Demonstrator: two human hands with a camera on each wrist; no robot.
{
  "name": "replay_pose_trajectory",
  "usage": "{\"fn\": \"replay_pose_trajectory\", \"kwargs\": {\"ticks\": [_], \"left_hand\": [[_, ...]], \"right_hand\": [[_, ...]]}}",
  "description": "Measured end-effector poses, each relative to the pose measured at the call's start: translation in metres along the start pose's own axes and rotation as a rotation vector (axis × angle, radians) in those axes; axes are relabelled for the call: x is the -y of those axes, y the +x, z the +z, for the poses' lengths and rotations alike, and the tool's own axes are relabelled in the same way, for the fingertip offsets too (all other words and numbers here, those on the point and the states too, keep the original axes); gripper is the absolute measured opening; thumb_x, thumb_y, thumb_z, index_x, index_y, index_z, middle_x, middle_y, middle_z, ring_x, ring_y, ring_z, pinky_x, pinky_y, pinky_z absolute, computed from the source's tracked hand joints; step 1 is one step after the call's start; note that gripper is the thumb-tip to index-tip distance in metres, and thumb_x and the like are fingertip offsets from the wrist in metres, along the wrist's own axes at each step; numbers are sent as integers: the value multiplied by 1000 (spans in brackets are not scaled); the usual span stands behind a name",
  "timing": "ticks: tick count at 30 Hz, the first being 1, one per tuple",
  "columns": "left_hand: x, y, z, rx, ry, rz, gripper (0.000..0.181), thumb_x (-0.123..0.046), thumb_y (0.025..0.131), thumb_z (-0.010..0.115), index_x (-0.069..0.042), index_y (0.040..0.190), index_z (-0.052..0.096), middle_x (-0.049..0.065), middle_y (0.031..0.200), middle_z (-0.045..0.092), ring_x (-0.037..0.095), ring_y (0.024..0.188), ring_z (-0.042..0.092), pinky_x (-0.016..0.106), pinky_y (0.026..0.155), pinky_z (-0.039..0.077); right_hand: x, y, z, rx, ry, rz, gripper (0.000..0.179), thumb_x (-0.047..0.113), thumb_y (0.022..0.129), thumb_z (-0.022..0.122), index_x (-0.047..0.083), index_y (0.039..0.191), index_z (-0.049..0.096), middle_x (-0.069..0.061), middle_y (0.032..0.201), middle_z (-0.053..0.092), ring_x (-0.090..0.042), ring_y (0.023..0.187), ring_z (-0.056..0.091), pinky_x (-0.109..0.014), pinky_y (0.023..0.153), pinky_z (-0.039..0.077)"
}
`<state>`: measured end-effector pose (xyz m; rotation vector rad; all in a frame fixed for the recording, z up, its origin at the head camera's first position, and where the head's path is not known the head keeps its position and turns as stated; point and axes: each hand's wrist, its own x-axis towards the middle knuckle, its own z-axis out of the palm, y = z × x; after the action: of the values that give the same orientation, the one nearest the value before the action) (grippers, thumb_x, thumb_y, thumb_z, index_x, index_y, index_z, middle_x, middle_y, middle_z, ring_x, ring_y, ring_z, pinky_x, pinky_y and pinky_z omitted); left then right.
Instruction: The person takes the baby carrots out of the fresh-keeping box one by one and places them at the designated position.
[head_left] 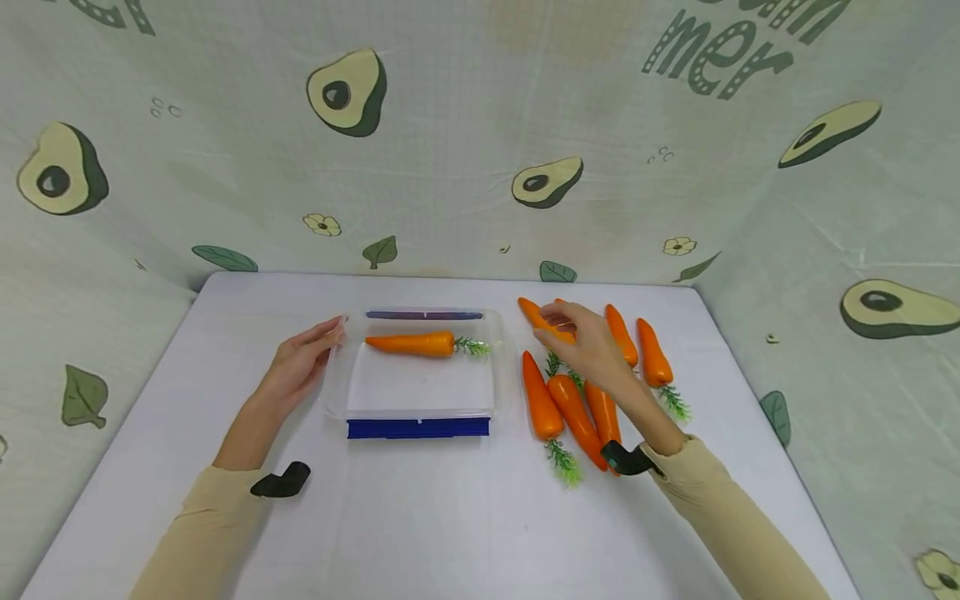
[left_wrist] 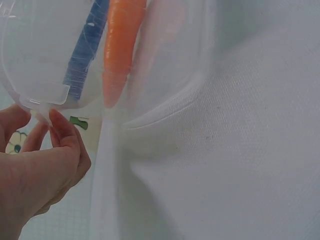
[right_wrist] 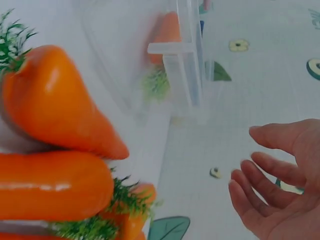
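A clear plastic container (head_left: 337,392) with blue clips (head_left: 417,428) stands mid-table. One orange carrot (head_left: 412,343) with a green leafy top lies inside, its tip to the left. At the container's left side, my left hand (head_left: 300,367) pinches its edge between thumb and fingers, as the left wrist view shows. My right hand (head_left: 588,337) hovers over a group of loose carrots on the right, partly hiding some. Its fingers (right_wrist: 262,185) are apart and loosely bent, with nothing between them in the right wrist view. A carrot (right_wrist: 55,100) lies near that wrist.
Several carrots lie spread on the white table (head_left: 420,517), among them one in front (head_left: 542,400) and one at the far right (head_left: 654,354). A cloth (head_left: 450,108) printed with avocados hangs behind the table and along both sides.
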<state>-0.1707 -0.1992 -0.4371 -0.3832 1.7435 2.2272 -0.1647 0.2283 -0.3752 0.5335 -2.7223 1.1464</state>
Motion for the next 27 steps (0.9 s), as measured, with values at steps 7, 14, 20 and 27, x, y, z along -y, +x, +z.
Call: {"fn": "replay_pose_trajectory", "kwargs": {"ticks": [7,14,20,27], "left_hand": [[2,1,-1,11,-60,11,69,-21,102,68,-5,159,34,4,168,30,-4,112,54,6,94,44],[2,1,-2,16,-58,22,69,-21,101,68,-5,159,35,0,166,33,-5,114,54,10,104,40],[2,0,-3,11,-36,23,68,-23,101,69,-6,159,37,-3,164,38,-4,116,53,11,105,39],[2,2,-4,-3,7,7,69,-28,100,70,-10,159,39,0,166,34,-1,120,49,10,102,39]], "right_hand": [[14,17,19,57,37,-65,32,9,93,77,-5,120,68,-19,117,69,-36,107,64,-50,99,54],[22,35,41,129,10,-128,37,10,93,78,-5,125,66,-20,120,68,-38,110,63,-49,99,54],[27,46,58,202,14,-157,39,9,92,79,-5,126,66,-21,122,68,-40,112,62,-51,101,52],[28,54,79,281,-30,-190,40,9,93,78,-2,130,65,-18,126,67,-37,113,61,-45,100,53]]}}
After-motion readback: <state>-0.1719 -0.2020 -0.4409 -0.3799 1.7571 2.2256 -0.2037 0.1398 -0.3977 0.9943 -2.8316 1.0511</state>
